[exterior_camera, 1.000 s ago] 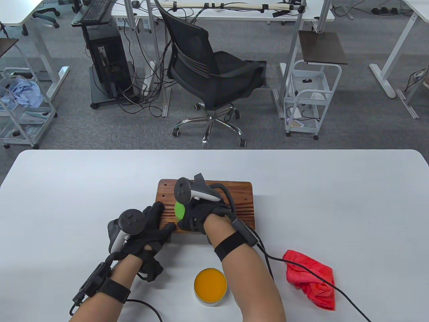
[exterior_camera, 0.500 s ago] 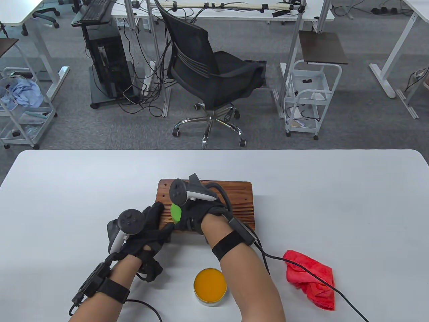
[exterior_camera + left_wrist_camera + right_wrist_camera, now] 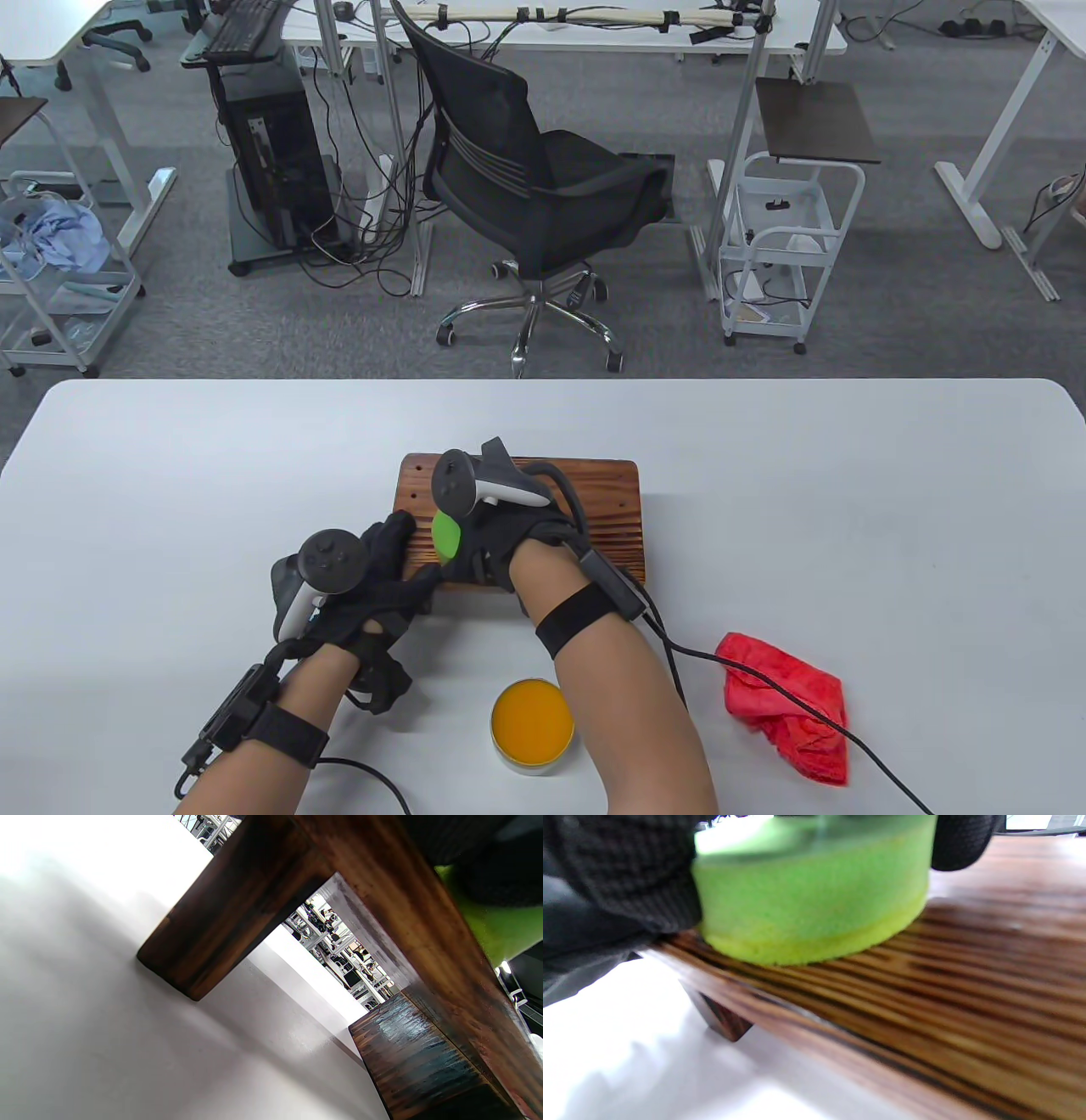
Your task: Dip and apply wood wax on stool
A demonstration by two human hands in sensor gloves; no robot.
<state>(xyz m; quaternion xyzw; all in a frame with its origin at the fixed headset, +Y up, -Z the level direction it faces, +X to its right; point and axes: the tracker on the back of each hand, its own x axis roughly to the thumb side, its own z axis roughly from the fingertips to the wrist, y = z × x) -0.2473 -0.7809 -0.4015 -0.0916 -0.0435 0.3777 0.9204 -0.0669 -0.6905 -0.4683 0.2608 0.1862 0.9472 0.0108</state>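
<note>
Sponge gripped in right hand on stool, left hand flat; no legible writing.

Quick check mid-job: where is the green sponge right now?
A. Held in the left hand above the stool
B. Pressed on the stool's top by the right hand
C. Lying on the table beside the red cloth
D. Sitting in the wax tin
B: the right hand grips the green sponge, whose underside lies flat on the stool's grooved top, away from the wax tin.
</note>
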